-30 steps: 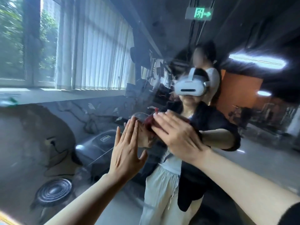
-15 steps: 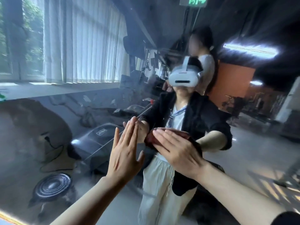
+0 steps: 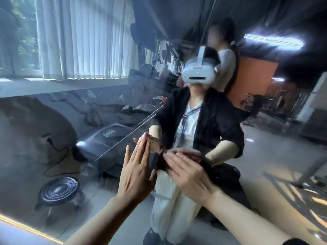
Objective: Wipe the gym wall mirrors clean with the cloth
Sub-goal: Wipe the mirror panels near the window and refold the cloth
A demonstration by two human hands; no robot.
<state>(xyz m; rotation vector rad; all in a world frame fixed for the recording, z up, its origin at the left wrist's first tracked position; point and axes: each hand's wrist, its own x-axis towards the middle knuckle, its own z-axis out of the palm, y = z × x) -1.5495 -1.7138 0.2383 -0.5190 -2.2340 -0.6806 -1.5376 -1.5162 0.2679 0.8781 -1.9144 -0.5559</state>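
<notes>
1. Step in hand, as judged: wiping stroke on the mirror, mid-pass at about chest height of the reflected figure.
2. Right hand laid flat, fingers straight and together, pressing the cloth against the glass. Cloth dark red, mostly hidden under the palm; only its left edge and a strip above the fingers seen.
3. Right hand motion-blurred, so taken as sliding; direction not readable from this view alone.
4. Left hand spread flat on the glass just beside the cloth, fingers straight and pointing up, holding nothing. Appeared to serve as a brace.
5. Glass hazy and streaked across the lower left, over the reflected fan. Much of the pane judged not yet clean.
6. Next move, as judged: flat pressure kept on the cloth and overlapping strokes carried toward the streaked lower-left area; left hand lifted or shifted first, being in that path and likely to leave prints.
7. Risk noted: cloth bunching under the palm, then bare skin smearing the glass.
</notes>
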